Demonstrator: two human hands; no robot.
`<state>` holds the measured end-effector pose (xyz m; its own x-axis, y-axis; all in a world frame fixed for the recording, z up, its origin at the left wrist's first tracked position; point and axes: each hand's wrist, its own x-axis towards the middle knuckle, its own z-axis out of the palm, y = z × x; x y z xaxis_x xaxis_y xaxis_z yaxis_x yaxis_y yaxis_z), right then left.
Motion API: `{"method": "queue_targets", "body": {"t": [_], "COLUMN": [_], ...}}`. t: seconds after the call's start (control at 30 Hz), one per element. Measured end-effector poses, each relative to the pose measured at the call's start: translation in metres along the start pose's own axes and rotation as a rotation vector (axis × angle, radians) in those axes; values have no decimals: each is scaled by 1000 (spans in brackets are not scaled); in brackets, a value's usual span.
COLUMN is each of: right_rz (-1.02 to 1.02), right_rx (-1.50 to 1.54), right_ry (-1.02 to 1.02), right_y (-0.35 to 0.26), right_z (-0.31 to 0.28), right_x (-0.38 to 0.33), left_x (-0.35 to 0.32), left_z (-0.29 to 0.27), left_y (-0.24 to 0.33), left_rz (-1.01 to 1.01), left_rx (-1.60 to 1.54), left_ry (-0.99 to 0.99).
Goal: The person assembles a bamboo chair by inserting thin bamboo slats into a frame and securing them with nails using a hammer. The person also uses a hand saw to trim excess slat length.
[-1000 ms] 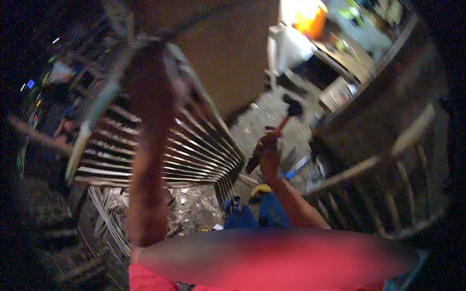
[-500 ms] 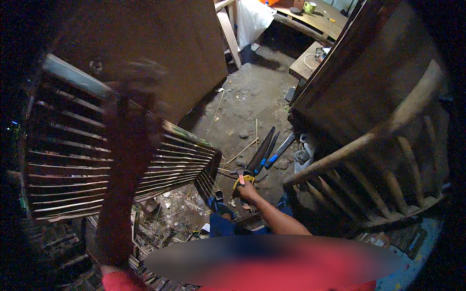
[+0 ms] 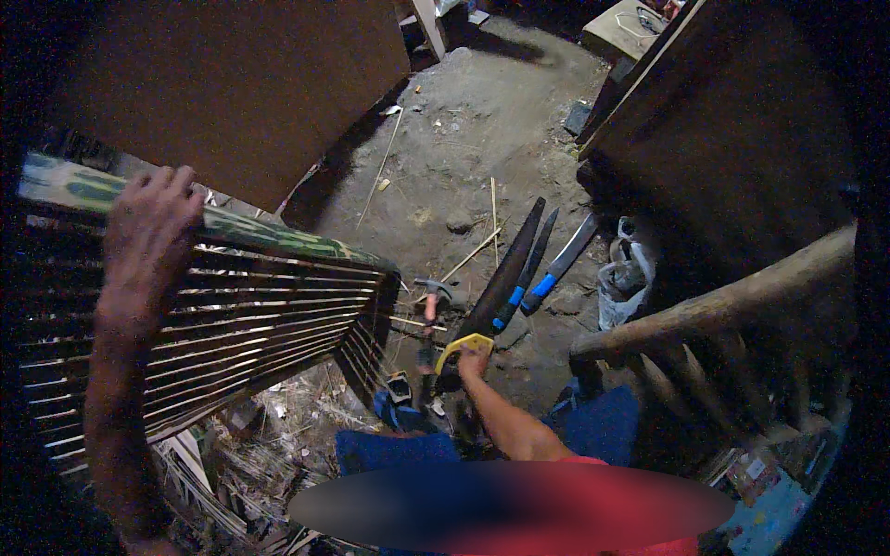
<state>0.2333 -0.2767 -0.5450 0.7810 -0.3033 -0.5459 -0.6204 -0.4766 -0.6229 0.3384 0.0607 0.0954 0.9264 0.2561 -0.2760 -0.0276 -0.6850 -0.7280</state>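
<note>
My left hand (image 3: 153, 222) rests on the green and pale bamboo top rail (image 3: 278, 233) of a slatted bamboo panel (image 3: 269, 320), its fingers curled over the far edge. Low in front of me, my right hand (image 3: 474, 360) is closed round the yellow handle of a handsaw (image 3: 505, 278), whose dark blade points away along the ground. Just right of the saw lie two long blades with blue wrapping, a dark narrow one (image 3: 533, 264) and a wider, paler one (image 3: 564, 264). A claw hammer (image 3: 431, 310) with an orange and dark handle lies left of the saw.
A curved wooden railing (image 3: 714, 296) stands to my right, with a clear plastic bag (image 3: 623, 283) by its end. Brown board walls (image 3: 232, 83) flank the dirt floor (image 3: 445, 139). Thin sticks (image 3: 473, 255) lie ahead; scraps and bamboo strips (image 3: 278, 445) litter the ground lower left.
My left hand, blurred earlier, has moved left and settled on the bamboo rail. The hammer, which overlapped the saw's handle by my right hand, now lies apart to its left. The view has tilted down.
</note>
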Motion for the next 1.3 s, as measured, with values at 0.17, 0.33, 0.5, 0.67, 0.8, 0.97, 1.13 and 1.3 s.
{"method": "queue_targets", "body": {"t": [0.17,0.33,0.5,0.67,0.8,0.97,1.13,1.3], "right_rz": [449,652,699,717,672,468,63,-545], "right_rx": [373,753,903,1044,1176,1243,595,675], "right_ry": [-265,-560,-650,-599,-397,-144,-265,-258], "right_y": [80,99,83,16,-71,-195,-308,-373], "right_z": [11,17,-2,-72,-150,-244,-329,-425], "right_x": [38,44,23,-31,-85,-119,-174,-344], "left_x": [-12,-27,-34,-22,-11,-79,-252,-282], "left_z": [19,22,33,53,33,-84,-238,-275], "left_y": [-6,-8,-14,1,17,-44,-235,-402], "left_rz": [14,83,131,73,101,467,-62,-340], "left_rx": [111,54,51,-8,-171,-584,-732,-761], "left_ry": [295,372,489,570,452,542,1019,387]}}
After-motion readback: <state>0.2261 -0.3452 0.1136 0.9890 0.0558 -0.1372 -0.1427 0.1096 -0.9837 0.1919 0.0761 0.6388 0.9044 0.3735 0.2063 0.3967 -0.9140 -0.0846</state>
